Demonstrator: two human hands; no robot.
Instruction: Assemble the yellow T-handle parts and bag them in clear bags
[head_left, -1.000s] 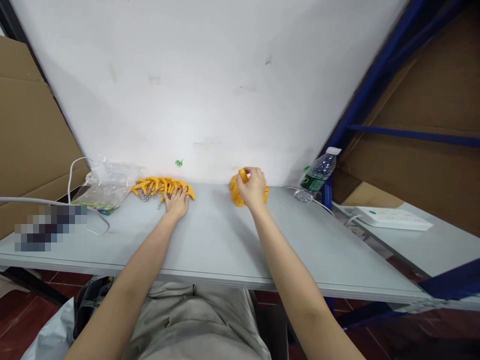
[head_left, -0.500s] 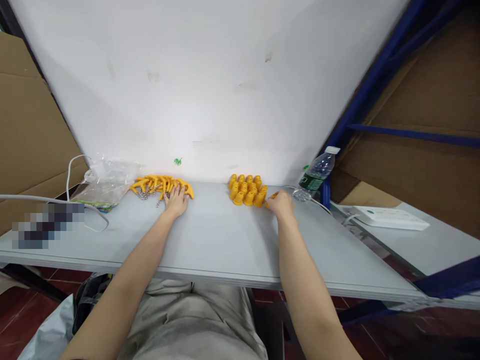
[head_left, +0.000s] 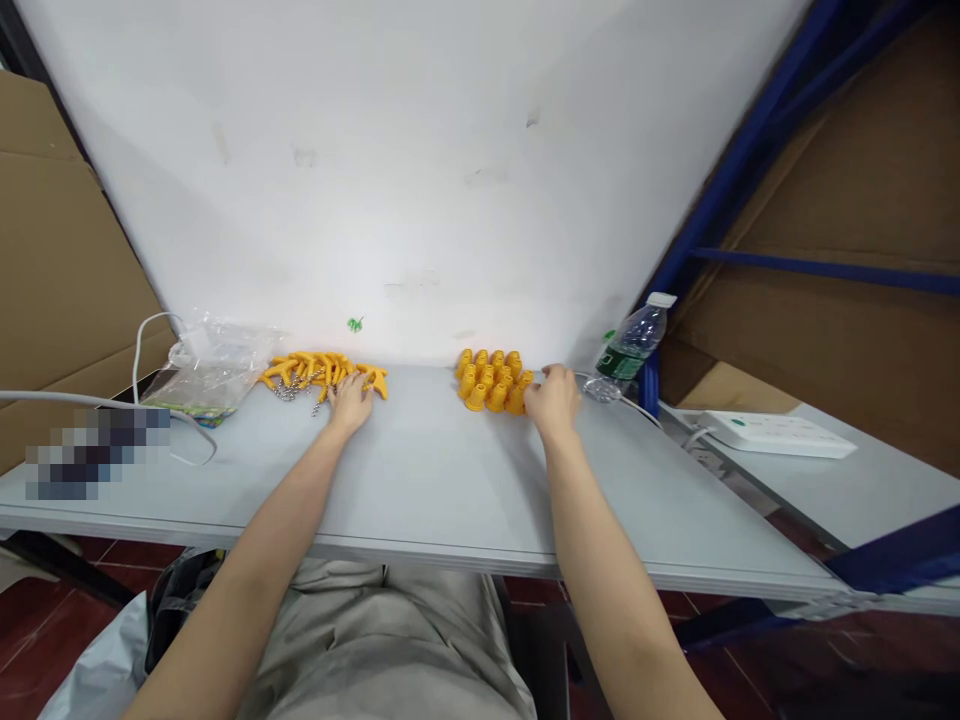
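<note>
Many small yellow cup-shaped pieces [head_left: 487,380] stand upside down in tight rows near the wall. My right hand [head_left: 555,400] is against the right side of these rows, thumb apart from the bent fingers. No piece shows in its grip, though the palm side is hidden. To the left lies a heap of yellow branched plastic pieces [head_left: 307,366] with short metal ball chains [head_left: 287,388]. Over the right end of that heap rests my left hand [head_left: 350,402], fingers spread and touching the pieces. Part of the heap is covered by these fingers.
Clear plastic bags [head_left: 217,355] lie left of the heap, beside a white cable [head_left: 187,415]. A water bottle [head_left: 634,340] leans at the back right by a blue rack post [head_left: 651,385]. Farther right sits a white power strip [head_left: 780,434]. A cardboard sheet [head_left: 67,240] stands at left.
My right hand has moved slightly left and up against the rows; the yellow cup it held no longer shows in its fingers. The left hand has shifted slightly on the heap.
</note>
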